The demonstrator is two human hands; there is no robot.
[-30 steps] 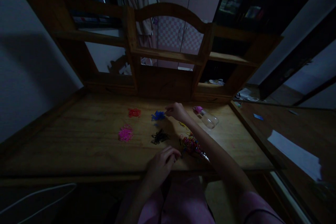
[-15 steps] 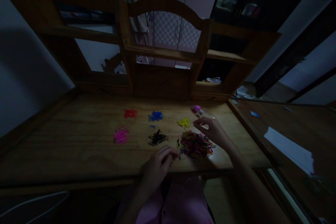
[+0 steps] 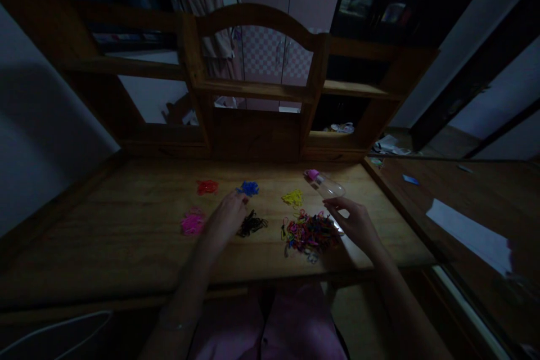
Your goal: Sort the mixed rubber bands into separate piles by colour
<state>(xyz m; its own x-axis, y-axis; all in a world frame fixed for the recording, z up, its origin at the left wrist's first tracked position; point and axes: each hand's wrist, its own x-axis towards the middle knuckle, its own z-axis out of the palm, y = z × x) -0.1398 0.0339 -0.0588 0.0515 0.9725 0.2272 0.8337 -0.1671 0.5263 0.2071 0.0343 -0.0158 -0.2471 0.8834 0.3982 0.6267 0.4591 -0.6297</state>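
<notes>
My left hand (image 3: 228,216) reaches over the table between the blue rubber bands (image 3: 250,188) and the black rubber bands (image 3: 252,224). Its fingers are closed at the tips, just below the blue pile; whatever they hold is hidden. My right hand (image 3: 353,220) hovers at the upper right of a large mixed pile of coloured rubber bands (image 3: 310,233), near the base of a clear bottle (image 3: 331,185) with a pink cap. Thumb and forefinger meet in a pinch, too dark to show any band. Yellow rubber bands (image 3: 292,197) lie left of the bottle.
Red rubber bands (image 3: 207,187) and pink rubber bands (image 3: 193,222) lie at the left on the wooden table (image 3: 126,225). A wooden shelf frame (image 3: 253,90) rises along the back edge. White paper (image 3: 470,233) rests on the brown surface at the right.
My right hand went from the blue pile back to the mixed pile. My left hand moved from the mixed pile's left side up and left, covering where a loose blue piece lay.
</notes>
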